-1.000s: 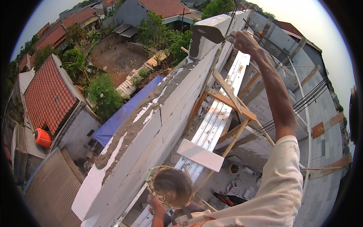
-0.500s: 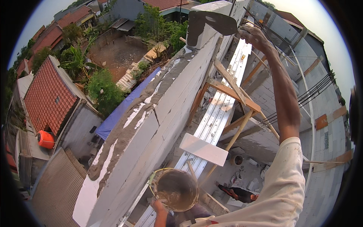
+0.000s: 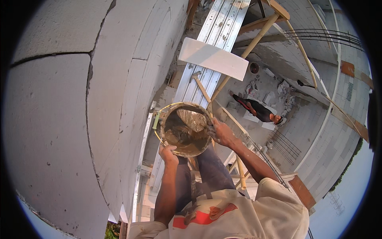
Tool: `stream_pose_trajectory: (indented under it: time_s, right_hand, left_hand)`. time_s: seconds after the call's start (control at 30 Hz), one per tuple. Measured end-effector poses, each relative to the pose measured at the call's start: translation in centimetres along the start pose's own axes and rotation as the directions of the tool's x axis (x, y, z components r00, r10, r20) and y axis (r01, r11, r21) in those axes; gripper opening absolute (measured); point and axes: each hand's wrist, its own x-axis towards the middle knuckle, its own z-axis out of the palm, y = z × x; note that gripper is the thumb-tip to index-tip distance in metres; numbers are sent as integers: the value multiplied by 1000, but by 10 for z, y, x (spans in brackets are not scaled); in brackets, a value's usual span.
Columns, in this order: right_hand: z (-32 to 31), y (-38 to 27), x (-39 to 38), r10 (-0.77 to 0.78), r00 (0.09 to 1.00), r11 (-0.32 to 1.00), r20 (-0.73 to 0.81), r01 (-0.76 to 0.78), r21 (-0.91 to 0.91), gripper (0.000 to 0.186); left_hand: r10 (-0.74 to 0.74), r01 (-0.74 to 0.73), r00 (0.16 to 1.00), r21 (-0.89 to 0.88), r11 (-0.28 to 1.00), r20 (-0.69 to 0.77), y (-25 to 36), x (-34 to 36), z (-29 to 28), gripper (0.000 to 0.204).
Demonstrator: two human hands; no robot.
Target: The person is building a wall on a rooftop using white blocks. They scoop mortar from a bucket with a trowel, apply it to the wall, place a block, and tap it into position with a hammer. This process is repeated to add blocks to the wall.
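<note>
A mortar-smeared bucket [image 3: 183, 153] with a yellow wire handle is in front of my body, wet grey-brown mortar [image 3: 181, 137] inside it. My left hand [image 3: 168, 154] grips its near-left rim, thumb over the edge. At the right rim, my right hand [image 3: 223, 133] is closed round the trowel's grip, which the fingers mostly hide. The trowel blade [image 3: 193, 119], wet and shiny, reaches into the bucket above the mortar. Just beyond lies a hammer [image 3: 203, 88] with a wooden handle, its lower end near the bucket.
A wall of pale blocks [image 3: 59, 119] rises close on my left. Ribbed metal planks [image 3: 223, 24] run ahead, with a loose white block [image 3: 213, 58] across them. Bamboo poles [image 3: 254, 38] brace the right side. Far below, a person [image 3: 258, 110] in dark clothes is among rubble.
My right hand has come back from the white block atop the wall, bringing the trowel down into the bucket. My view has tilted downward. The left hand still holds the bucket.
</note>
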Motion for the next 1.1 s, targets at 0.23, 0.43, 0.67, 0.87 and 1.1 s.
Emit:
stream_pose_trajectory:
  time_s: [0.23,0.43,0.67,0.87,1.1]
  right_hand:
    - [101,111,117,-278,958,956,70,283,-74,41]
    - [44,227,269,-149,954,986,-261,123,-116,66]
    - [-41,346,460,-103,859,899,-502,-135,-417,128]
    - [-64,394,527,45,871,811,-489,-318,-491,153]
    - [-57,335,497,56,816,759,-576,-410,-506,119]
  left_hand:
    - [-162,188,964,-105,977,213,-35,133,25,50]
    - [-207,205,940,35,978,272,-138,311,-2,40]
    - [-237,251,926,-13,968,294,-181,385,-2,48]
    - [-176,116,907,175,978,382,-152,367,15,70]
    - [-163,160,887,42,986,433,-151,336,10,66]
